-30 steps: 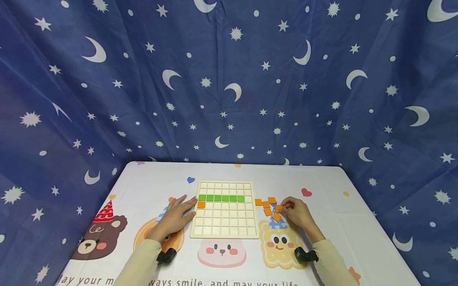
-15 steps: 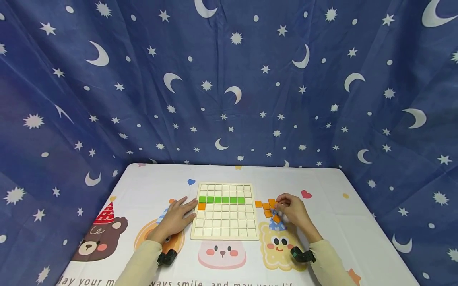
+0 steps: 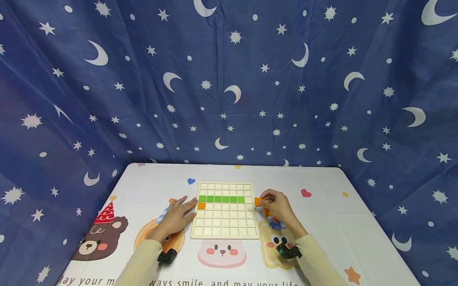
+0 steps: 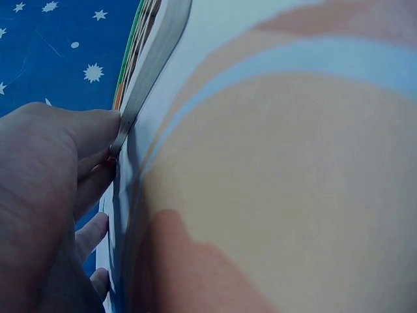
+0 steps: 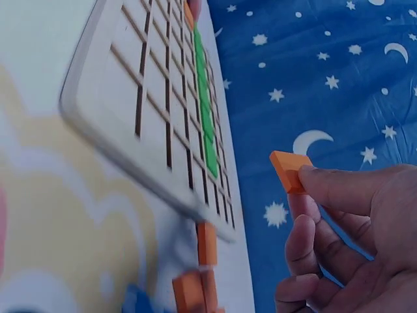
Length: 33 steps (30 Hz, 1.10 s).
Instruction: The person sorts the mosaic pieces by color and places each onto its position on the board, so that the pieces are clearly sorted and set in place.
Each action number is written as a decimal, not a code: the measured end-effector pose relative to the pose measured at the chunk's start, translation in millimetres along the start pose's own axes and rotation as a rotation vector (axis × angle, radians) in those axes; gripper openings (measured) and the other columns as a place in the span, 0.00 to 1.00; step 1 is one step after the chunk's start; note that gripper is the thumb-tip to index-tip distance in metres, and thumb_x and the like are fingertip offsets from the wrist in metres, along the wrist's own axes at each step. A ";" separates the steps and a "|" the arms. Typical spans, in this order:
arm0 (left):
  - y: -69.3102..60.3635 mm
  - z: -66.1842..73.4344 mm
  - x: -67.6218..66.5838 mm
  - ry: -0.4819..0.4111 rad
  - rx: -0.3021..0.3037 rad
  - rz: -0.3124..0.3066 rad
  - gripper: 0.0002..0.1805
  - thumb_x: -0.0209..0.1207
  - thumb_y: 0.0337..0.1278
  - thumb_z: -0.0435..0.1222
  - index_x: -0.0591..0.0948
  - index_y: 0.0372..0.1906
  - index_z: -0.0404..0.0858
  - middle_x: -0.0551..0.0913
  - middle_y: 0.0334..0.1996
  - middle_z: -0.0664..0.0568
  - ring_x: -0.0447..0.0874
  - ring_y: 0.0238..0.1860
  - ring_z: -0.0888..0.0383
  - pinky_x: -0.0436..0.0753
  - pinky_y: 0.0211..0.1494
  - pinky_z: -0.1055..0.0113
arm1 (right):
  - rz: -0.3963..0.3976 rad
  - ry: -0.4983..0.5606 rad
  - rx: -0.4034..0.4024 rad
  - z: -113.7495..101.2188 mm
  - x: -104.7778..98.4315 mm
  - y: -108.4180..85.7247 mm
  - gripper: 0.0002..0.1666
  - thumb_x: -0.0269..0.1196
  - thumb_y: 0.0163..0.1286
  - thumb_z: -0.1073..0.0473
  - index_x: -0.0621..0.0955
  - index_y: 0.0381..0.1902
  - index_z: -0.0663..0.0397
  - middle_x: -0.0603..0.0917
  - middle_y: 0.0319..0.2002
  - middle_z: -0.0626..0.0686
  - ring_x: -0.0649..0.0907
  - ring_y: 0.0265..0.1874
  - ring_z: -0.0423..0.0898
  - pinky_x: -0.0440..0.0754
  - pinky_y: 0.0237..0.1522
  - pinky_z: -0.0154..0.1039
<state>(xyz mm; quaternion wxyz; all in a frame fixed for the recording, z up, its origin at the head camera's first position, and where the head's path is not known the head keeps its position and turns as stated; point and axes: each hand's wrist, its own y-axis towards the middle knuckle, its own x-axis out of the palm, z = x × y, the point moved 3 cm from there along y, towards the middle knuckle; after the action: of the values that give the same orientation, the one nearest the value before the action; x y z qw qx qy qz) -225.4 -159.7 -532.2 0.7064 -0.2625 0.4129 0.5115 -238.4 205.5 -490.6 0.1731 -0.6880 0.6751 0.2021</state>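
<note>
A pale gridded board point(image 3: 224, 217) lies on the table with a row of green tiles point(image 3: 218, 199) and one orange tile point(image 3: 201, 205) below the row's left end. My left hand point(image 3: 174, 217) rests beside the board, fingers spread, touching its left edge; the left wrist view shows fingertips of this hand point(image 4: 52, 189) against the rim. Between thumb and fingers, my right hand point(image 5: 365, 228) pinches an orange tile point(image 5: 290, 172), raised off the table. In the head view the right hand point(image 3: 280, 205) hovers over loose orange tiles point(image 3: 258, 201) right of the board, partly hiding them.
The white table cloth point(image 3: 315, 178) carries printed cartoon figures and lettering. Behind the table hangs a blue curtain point(image 3: 200, 131) with moons and stars. A dark wrist device point(image 3: 288, 251) sits at the right wrist, another point(image 3: 167, 257) at the left.
My right hand has moved left from the right side of the loose orange tiles towards the board, carrying one tile. The left hand has stayed at the board's edge.
</note>
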 end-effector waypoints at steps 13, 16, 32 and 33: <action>-0.5 0.4 0.1 -0.014 0.027 0.021 0.28 0.57 0.68 0.43 0.71 0.70 0.40 0.69 0.72 0.50 0.54 0.77 0.40 0.45 0.78 0.36 | -0.044 0.029 -0.094 -29.0 35.4 1.8 0.08 0.70 0.60 0.66 0.83 0.36 0.54 0.85 0.30 0.50 0.79 0.29 0.41 0.77 0.31 0.29; -0.2 0.9 -0.5 -0.006 0.035 0.026 0.28 0.56 0.69 0.43 0.71 0.70 0.40 0.69 0.72 0.50 0.55 0.77 0.40 0.45 0.77 0.36 | -0.054 0.046 -0.093 -33.6 44.3 1.9 0.08 0.70 0.60 0.65 0.83 0.37 0.54 0.85 0.31 0.50 0.79 0.29 0.41 0.77 0.31 0.29; 0.0 1.1 -0.8 0.004 0.037 0.014 0.28 0.56 0.69 0.43 0.70 0.70 0.41 0.69 0.72 0.50 0.54 0.77 0.40 0.46 0.77 0.35 | -0.092 0.065 -0.114 -51.1 96.5 7.4 0.07 0.69 0.64 0.61 0.84 0.40 0.51 0.86 0.34 0.49 0.79 0.30 0.40 0.78 0.31 0.31; 0.0 0.9 -0.9 0.002 0.035 0.014 0.28 0.56 0.69 0.43 0.70 0.70 0.41 0.68 0.72 0.50 0.54 0.77 0.40 0.45 0.77 0.35 | -0.091 0.070 -0.114 -51.2 99.9 8.1 0.07 0.69 0.63 0.61 0.84 0.39 0.52 0.86 0.34 0.50 0.79 0.30 0.40 0.78 0.31 0.30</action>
<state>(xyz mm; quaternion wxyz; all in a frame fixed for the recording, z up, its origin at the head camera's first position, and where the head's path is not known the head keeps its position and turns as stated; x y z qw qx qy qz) -225.2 -159.4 -531.0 0.7069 -0.2479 0.4243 0.5087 -243.5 93.3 -497.5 0.1190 -0.7334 0.6362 0.2078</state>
